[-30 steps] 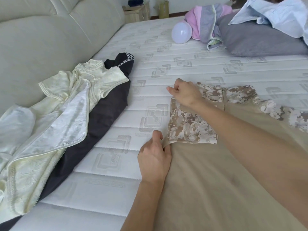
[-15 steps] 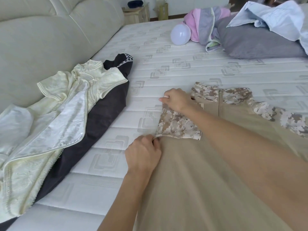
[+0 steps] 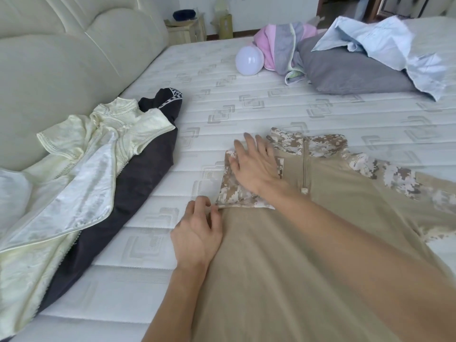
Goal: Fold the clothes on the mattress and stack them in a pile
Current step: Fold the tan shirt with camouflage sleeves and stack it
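Observation:
A tan shirt [image 3: 283, 255] with camouflage sleeves and collar lies flat on the white mattress [image 3: 246, 99]. Its left sleeve [image 3: 229, 193] is folded in over the chest. My right hand [image 3: 256, 166] lies flat on that folded sleeve, fingers straight, pressing it down. My left hand [image 3: 197, 233] rests at the shirt's left edge just below the sleeve, fingers loosely curled and touching the fabric there. To the left lie a cream garment [image 3: 74, 169] and a dark garment [image 3: 138, 169] under it, both spread out.
A padded cream headboard [image 3: 61, 58] runs along the left. At the far side sit a grey pillow [image 3: 350, 70], a light blue shirt [image 3: 394, 48], a pink and grey garment [image 3: 283, 45] and a white ball [image 3: 249, 60]. A small nightstand [image 3: 187, 28] stands beyond the mattress.
My right hand has opened from a grip on the sleeve's top edge and now lies flat on the folded sleeve. My left hand has loosened at the shirt's edge.

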